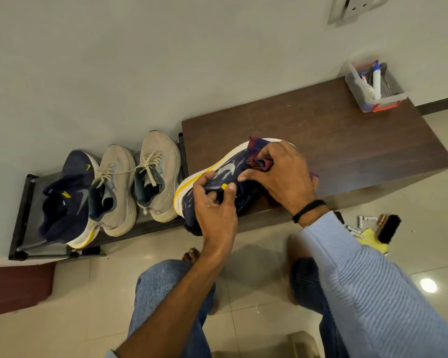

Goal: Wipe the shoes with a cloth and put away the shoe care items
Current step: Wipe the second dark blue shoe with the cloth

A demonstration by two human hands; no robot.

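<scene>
A navy shoe (212,174) with a white and yellow sole lies on its side at the front left of the dark wooden bench (347,135). My left hand (215,208) grips its heel end, fingers curled into the opening. My right hand (277,171) holds a bunched maroon and blue cloth (260,161) against the shoe's side near the toe. The matching navy shoe (67,197) and two beige shoes (117,187) (158,174) stand on a low black rack (23,215) to the left.
A clear plastic box (375,86) with tubes and brushes stands on the bench's far right corner. On the tiled floor to the right lie a black shoe brush (388,228), a yellow cloth (373,241) and small white tubes (365,219). My knees are below.
</scene>
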